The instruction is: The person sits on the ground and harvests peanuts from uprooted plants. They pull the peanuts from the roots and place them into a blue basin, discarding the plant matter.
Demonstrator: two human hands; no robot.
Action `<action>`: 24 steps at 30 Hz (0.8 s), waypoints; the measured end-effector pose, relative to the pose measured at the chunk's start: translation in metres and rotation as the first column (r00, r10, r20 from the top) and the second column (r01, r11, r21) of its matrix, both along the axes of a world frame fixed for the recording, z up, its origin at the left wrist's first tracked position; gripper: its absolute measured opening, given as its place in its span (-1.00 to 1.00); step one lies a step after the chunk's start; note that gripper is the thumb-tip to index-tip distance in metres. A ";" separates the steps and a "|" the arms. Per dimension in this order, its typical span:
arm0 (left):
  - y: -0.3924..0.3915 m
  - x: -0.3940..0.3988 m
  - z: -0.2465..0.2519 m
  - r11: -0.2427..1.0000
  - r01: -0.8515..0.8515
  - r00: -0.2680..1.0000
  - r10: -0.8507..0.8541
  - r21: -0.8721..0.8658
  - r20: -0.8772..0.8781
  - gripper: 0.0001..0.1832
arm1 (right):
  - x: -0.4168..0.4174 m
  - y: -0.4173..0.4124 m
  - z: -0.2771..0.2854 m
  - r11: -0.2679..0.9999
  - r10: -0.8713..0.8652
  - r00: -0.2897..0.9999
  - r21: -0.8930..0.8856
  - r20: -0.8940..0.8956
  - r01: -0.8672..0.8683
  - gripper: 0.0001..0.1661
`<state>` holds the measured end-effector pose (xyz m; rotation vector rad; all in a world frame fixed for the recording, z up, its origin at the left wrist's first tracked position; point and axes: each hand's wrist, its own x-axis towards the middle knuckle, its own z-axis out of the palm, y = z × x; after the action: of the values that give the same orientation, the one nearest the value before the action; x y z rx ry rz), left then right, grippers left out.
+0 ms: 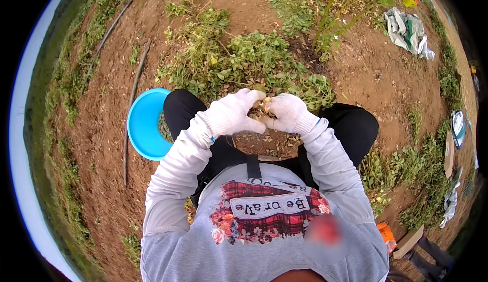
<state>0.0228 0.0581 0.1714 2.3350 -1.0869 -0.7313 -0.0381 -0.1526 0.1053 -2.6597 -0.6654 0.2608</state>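
Note:
White knit gloves cover both of my hands, which meet in front of my lap. Between them is a clump of peanut pods [258, 111] with thin roots attached. My left hand [237, 111] curls around the clump from the left, thumb and forefinger spread about it. From the other side my right hand [291, 112] grips the root end, with yellowish pods showing at its fingertips. Just beyond the hands lies a heap of pulled peanut plants [251, 59], green and yellowing. By my left knee, a blue basin [145, 125] holds several loose pods [164, 129], partly hidden by the knee.
A wooden pole [135, 87] lies on the soil left of the basin, and a thin dark pipe [108, 32] farther off. Crumpled sacking [408, 32] is at the upper right. Cut plants [415, 179], an orange bag [387, 236] and cardboard [408, 242] lie to the right.

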 end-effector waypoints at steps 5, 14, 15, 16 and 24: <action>0.006 0.010 -0.012 0.977 -0.070 0.988 0.041 -0.200 -0.146 -0.47 | -0.002 0.002 0.012 0.998 -0.015 0.997 0.066 -0.074 0.020 -0.40; 0.004 -0.003 -0.004 0.973 0.118 0.992 -0.108 -0.196 0.060 -0.46 | -0.009 -0.008 -0.006 0.982 -0.021 0.985 0.180 -0.169 0.052 -0.47; 0.005 -0.003 0.000 0.984 0.121 0.992 -0.114 -0.134 0.061 -0.45 | -0.009 -0.008 -0.004 0.980 -0.013 0.982 0.193 -0.189 0.050 -0.49; 0.006 -0.002 -0.001 0.981 0.116 0.993 -0.114 -0.157 0.025 -0.44 | -0.009 -0.008 -0.003 0.977 -0.005 0.978 0.206 -0.208 0.049 -0.51; 0.004 -0.002 -0.036 0.873 -0.231 0.886 0.006 -0.430 -0.463 -0.52 | -0.012 -0.007 -0.015 0.848 -0.033 0.956 0.498 -0.290 0.181 -0.52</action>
<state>0.0203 0.0626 0.1358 1.6833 -0.7871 -0.7970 -0.0498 -0.1600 0.0907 -2.0776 -0.4183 0.3498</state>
